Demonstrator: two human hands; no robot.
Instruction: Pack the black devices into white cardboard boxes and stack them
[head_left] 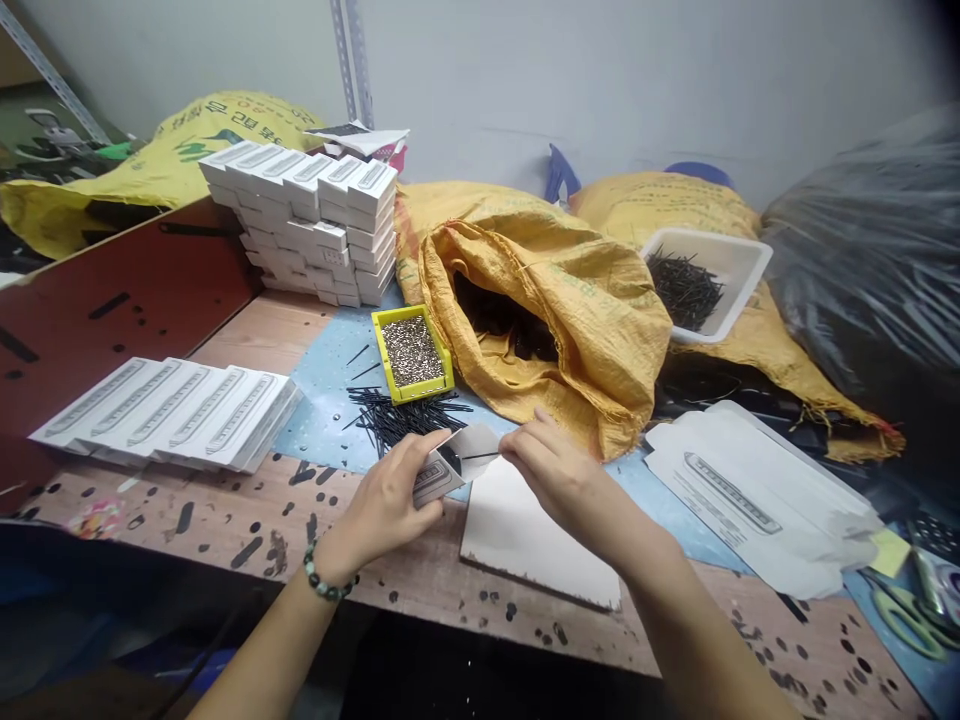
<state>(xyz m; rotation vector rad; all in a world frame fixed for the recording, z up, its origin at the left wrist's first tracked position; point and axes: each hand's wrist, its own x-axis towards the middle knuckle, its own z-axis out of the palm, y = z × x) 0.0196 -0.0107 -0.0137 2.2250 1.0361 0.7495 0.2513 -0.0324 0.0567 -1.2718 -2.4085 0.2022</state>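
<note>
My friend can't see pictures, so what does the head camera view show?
A left hand holds a white packet while a right hand pinches a black pin beside it. Nearby are a pile of black pins, a yellow tray and an orange sack.

A stack of boxes (300, 225) stands at the back of the tabletop (255, 335), on the left. Flat boxes (165, 415) lie in front of it. In the middle, a small tray (412, 392) sits behind a pile of nails (397, 415). An open sack (600, 340) is just right of the tray. Further right, a bin of nails (757, 265) rests on another sack (660, 205). Paper sheets (757, 500) lie on the right. The left hand (382, 500) holds a card box (439, 478), and the right hand (562, 480) is just beside it.
</note>
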